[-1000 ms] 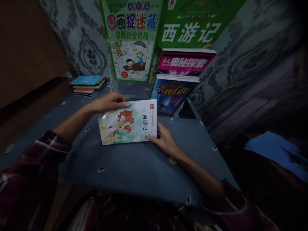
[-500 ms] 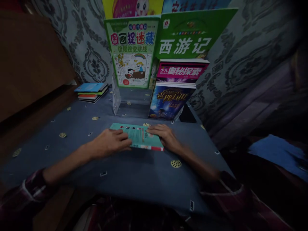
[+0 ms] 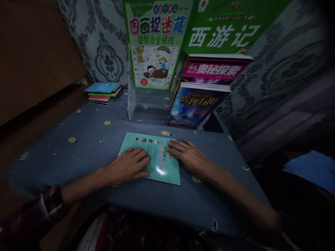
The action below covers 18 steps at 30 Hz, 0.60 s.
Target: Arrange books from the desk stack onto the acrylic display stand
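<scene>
A thin teal book (image 3: 154, 158) lies flat on the patterned tablecloth, its printed side up and light glinting near its lower edge. Resting on its left part is my left hand (image 3: 131, 164), fingers spread and palm down. My right hand (image 3: 190, 155) lies over the book's right edge, with its fingers stretched out across the upper right corner. Neither hand is closed around the book.
Behind the teal book stands a clear display rack (image 3: 132, 101) holding a green-bordered picture book (image 3: 154, 64), a pink book (image 3: 214, 69) and a blue book (image 3: 195, 106). A small pile of books (image 3: 103, 91) sits at the back left, near a wooden panel (image 3: 34, 59).
The teal book, tilted with its near edge and spine showing before, now lies flat. Both hands have moved with it, and their fingers have spread out on its surface. The view has shifted.
</scene>
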{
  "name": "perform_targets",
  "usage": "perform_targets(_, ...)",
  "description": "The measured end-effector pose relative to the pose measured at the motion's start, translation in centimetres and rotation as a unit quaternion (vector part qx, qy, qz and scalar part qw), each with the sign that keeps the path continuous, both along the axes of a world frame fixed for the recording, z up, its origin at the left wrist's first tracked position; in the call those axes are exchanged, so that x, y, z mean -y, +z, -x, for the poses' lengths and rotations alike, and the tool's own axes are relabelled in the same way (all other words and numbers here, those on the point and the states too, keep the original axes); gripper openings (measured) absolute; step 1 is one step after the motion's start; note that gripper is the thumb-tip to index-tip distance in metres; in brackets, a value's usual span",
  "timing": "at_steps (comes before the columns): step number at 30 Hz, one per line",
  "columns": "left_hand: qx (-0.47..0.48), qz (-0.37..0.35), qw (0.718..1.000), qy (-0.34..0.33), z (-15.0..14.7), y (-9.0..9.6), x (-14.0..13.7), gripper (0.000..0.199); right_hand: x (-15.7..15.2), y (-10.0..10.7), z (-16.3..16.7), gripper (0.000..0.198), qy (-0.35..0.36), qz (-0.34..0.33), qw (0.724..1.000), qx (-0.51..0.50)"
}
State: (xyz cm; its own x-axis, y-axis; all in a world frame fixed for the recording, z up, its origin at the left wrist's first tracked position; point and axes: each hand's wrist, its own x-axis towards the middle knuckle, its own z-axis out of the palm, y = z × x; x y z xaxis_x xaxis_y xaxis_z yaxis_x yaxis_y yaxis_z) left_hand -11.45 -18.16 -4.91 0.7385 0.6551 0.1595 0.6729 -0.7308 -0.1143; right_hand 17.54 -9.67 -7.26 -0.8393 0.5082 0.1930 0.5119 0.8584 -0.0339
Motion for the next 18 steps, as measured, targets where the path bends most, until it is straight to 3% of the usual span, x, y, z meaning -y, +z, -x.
perform_targets(5, 0.003, 0.044, 0.981, 0.188, 2.7, -0.1, -2.9, 0.038, 0.9, 0.6, 2.3, 0.037, 0.0, 0.003, 1.0, -0.018)
perform_targets(7, 0.011, 0.054, 0.971, 0.231, 3.4, -0.3, -3.5, 0.041, 1.3, 0.8, 4.3, 0.033, 0.014, 0.025, 0.999, -0.026)
perform_targets(9, 0.021, 0.051, 0.97, 0.237, 3.7, -0.7, -3.5, 0.042, 1.8, 1.0, 6.7, 0.035, 0.032, 0.061, 0.997, -0.029)
perform_targets(13, 0.036, 0.037, 0.97, 0.237, 3.5, -1.5, -3.3, 0.043, 2.4, 0.6, 10.4, 0.059, 0.044, 0.126, 0.991, -0.026)
perform_targets(18, 0.051, 0.029, 0.972, 0.226, 3.7, -1.8, -3.3, 0.045, 2.3, -0.8, 8.7, 0.07, -0.013, 0.149, 0.987, -0.058)
